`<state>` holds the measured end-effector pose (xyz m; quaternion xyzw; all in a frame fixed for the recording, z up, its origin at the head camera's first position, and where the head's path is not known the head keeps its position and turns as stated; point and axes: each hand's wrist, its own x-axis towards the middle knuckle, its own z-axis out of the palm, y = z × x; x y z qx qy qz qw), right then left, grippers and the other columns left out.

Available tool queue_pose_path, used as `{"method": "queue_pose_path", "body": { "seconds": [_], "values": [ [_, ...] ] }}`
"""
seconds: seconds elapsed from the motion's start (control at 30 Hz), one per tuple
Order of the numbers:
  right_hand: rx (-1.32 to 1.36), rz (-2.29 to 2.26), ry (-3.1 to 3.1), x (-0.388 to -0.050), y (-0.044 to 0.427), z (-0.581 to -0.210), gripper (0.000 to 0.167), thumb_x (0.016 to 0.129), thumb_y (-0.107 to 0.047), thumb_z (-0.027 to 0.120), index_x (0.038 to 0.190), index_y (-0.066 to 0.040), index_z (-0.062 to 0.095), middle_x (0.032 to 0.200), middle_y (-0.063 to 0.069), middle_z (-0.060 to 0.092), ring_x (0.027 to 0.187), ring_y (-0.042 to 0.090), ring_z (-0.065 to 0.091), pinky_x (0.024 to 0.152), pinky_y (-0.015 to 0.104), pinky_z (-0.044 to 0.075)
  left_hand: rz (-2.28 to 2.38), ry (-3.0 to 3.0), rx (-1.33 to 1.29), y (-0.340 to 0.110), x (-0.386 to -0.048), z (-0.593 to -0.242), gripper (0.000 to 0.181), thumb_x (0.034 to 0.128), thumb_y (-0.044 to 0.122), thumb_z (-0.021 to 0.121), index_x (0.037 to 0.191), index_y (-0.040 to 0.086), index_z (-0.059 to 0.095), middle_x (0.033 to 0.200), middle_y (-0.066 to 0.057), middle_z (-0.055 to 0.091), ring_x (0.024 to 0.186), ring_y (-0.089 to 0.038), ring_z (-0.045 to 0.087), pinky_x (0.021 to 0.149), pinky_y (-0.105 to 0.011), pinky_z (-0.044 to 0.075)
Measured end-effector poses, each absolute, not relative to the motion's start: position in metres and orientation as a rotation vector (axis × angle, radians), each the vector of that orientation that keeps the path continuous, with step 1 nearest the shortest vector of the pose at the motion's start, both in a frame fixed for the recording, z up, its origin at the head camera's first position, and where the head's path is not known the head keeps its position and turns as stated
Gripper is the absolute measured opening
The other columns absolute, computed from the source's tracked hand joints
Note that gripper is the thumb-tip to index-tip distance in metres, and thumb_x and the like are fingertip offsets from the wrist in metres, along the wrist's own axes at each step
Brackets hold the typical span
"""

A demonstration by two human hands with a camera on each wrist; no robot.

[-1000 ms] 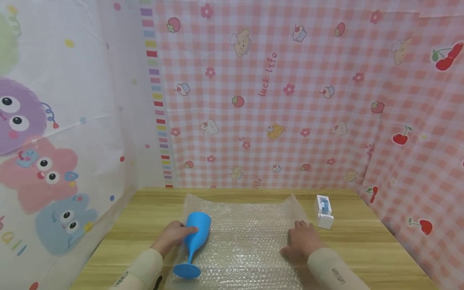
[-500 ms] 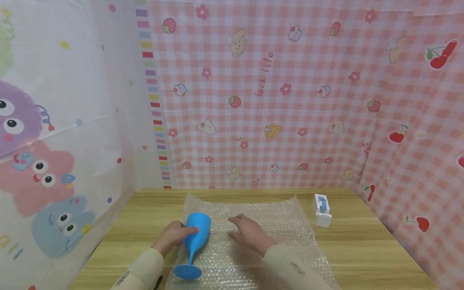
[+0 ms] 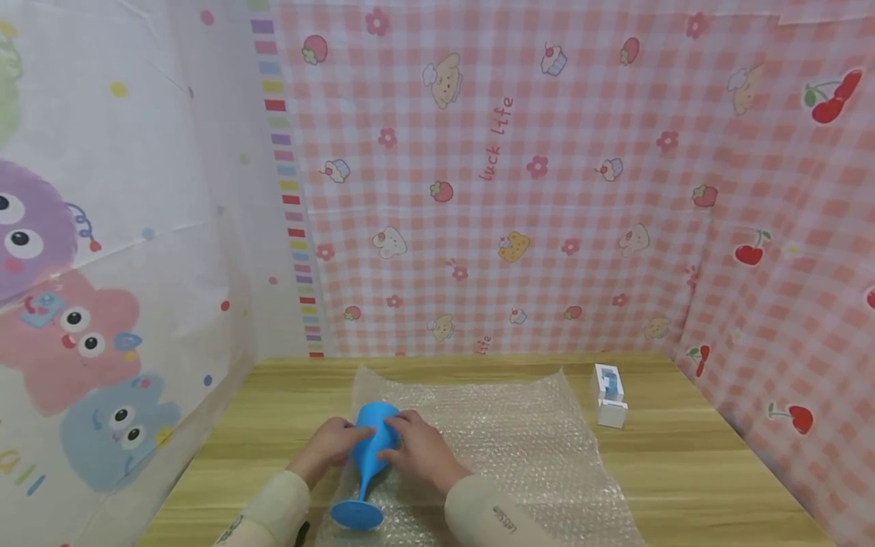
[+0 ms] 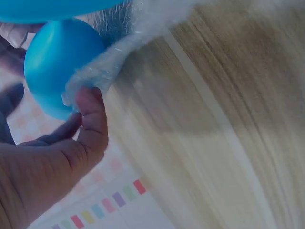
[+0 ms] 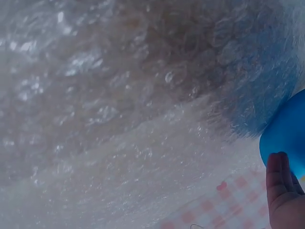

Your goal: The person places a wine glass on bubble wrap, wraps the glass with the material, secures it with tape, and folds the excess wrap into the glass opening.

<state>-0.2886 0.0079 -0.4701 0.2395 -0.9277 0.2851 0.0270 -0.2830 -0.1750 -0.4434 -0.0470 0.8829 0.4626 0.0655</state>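
A blue goblet [image 3: 373, 448] lies on its side near the left edge of a sheet of bubble wrap [image 3: 506, 456], its round foot toward me. My left hand [image 3: 330, 447] grips the bowl from the left, thumb across it. In the left wrist view, curled fingers [image 4: 93, 119] hold the lifted edge of the wrap against the blue bowl [image 4: 59, 67]. My right hand [image 3: 425, 450] touches the bowl from the right, index finger near the rim and thumb lower down. The right wrist view shows its fingers [image 5: 275, 179] straight against the bowl.
A small white tape dispenser [image 3: 610, 395] with a blue roll stands beyond the wrap's right side. The sheet lies on a wood-grain table [image 3: 697, 471]. Patterned cloths hang behind and at both sides.
My right hand has moved left from the wrap's right edge, across the sheet, to the goblet's bowl. The left hand and goblet have stayed nearly in place.
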Motion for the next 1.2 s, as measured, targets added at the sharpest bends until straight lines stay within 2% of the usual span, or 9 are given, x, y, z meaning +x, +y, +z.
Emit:
{"method": "queue_pose_path", "body": {
  "seconds": [0.13, 0.23, 0.33, 0.37, 0.5, 0.63, 0.77, 1.0, 1.2],
  "values": [
    [0.686, 0.889, -2.843, -0.289, 0.008, -0.469, 0.059, 0.089, -0.041, 0.073, 0.133, -0.004, 0.059, 0.139, 0.015, 0.052, 0.121, 0.033, 0.057, 0.101, 0.046, 0.047, 1.53, 2.606, -0.104, -0.179, -0.286, -0.448, 0.032, 0.0942, 0.004, 0.048, 0.114, -0.019, 0.059, 0.088, -0.013, 0.062, 0.076, -0.022, 0.061, 0.067, -0.036, 0.057],
    [0.638, 0.916, -2.837, -0.288, 0.01, -0.469, 0.057, 0.089, -0.038, 0.074, 0.13, -0.002, 0.059, 0.139, 0.015, 0.054, 0.121, 0.033, 0.057, 0.101, 0.045, 0.047, 1.511, 2.651, 0.015, -0.183, -0.287, -0.451, 0.035, 0.0852, -0.008, 0.054, 0.118, -0.018, 0.06, 0.096, -0.014, 0.066, 0.084, -0.023, 0.062, 0.072, -0.037, 0.058],
    [0.631, 0.917, -2.84, -0.287, 0.013, -0.469, 0.056, 0.089, -0.037, 0.074, 0.133, -0.006, 0.058, 0.136, 0.013, 0.056, 0.121, 0.032, 0.057, 0.102, 0.044, 0.047, 1.495, 2.699, 0.121, -0.188, -0.286, -0.455, 0.039, 0.0796, -0.013, 0.062, 0.119, -0.015, 0.062, 0.093, -0.011, 0.065, 0.086, -0.023, 0.061, 0.071, -0.036, 0.055],
    [0.637, 0.914, -2.838, -0.286, 0.013, -0.469, 0.056, 0.089, -0.036, 0.074, 0.133, -0.007, 0.058, 0.136, 0.013, 0.056, 0.12, 0.032, 0.057, 0.101, 0.045, 0.047, 1.495, 2.714, 0.154, -0.189, -0.286, -0.457, 0.041, 0.0782, -0.013, 0.065, 0.119, -0.014, 0.063, 0.093, -0.01, 0.065, 0.086, -0.022, 0.061, 0.071, -0.035, 0.054],
    [0.677, 0.83, -2.841, -0.287, 0.015, -0.469, 0.055, 0.089, -0.035, 0.074, 0.135, -0.009, 0.059, 0.136, 0.013, 0.055, 0.119, 0.032, 0.058, 0.1, 0.044, 0.047, 1.547, 2.696, 0.201, -0.191, -0.286, -0.462, 0.04, 0.0821, -0.01, 0.069, 0.122, -0.011, 0.063, 0.098, -0.011, 0.065, 0.091, -0.025, 0.063, 0.074, -0.037, 0.056],
    [0.712, 0.745, -2.835, -0.288, 0.018, -0.466, 0.053, 0.089, -0.032, 0.075, 0.132, -0.006, 0.06, 0.138, 0.013, 0.055, 0.12, 0.03, 0.058, 0.101, 0.042, 0.047, 1.577, 2.664, 0.179, -0.19, -0.286, -0.464, 0.041, 0.0855, -0.005, 0.071, 0.126, -0.004, 0.064, 0.119, -0.02, 0.063, 0.107, -0.036, 0.061, 0.084, -0.045, 0.056],
    [0.739, 0.723, -2.822, -0.288, 0.023, -0.465, 0.049, 0.088, -0.029, 0.077, 0.129, -0.007, 0.061, 0.129, 0.011, 0.059, 0.114, 0.028, 0.061, 0.097, 0.04, 0.05, 1.638, 2.592, 0.249, -0.187, -0.285, -0.467, 0.042, 0.0887, -0.001, 0.069, 0.13, -0.004, 0.061, 0.133, -0.028, 0.056, 0.122, -0.047, 0.053, 0.092, -0.05, 0.053],
    [0.797, 0.773, -2.771, -0.288, 0.036, -0.466, 0.046, 0.085, -0.023, 0.08, 0.126, -0.009, 0.065, 0.121, 0.009, 0.063, 0.105, 0.025, 0.064, 0.091, 0.036, 0.053, 1.653, 2.549, 0.329, -0.179, -0.284, -0.467, 0.044, 0.091, 0.006, 0.071, 0.132, -0.003, 0.059, 0.133, -0.031, 0.054, 0.114, -0.044, 0.06, 0.086, -0.046, 0.056],
    [0.799, 0.901, -2.754, -0.289, 0.043, -0.466, 0.039, 0.09, -0.018, 0.073, 0.126, -0.006, 0.067, 0.121, 0.012, 0.064, 0.101, 0.024, 0.067, 0.086, 0.033, 0.055, 1.59, 2.62, 0.298, -0.173, -0.284, -0.464, 0.041, 0.0903, 0.009, 0.072, 0.129, 0.002, 0.063, 0.136, -0.025, 0.054, 0.113, -0.041, 0.06, 0.085, -0.047, 0.056]
  ]
}}
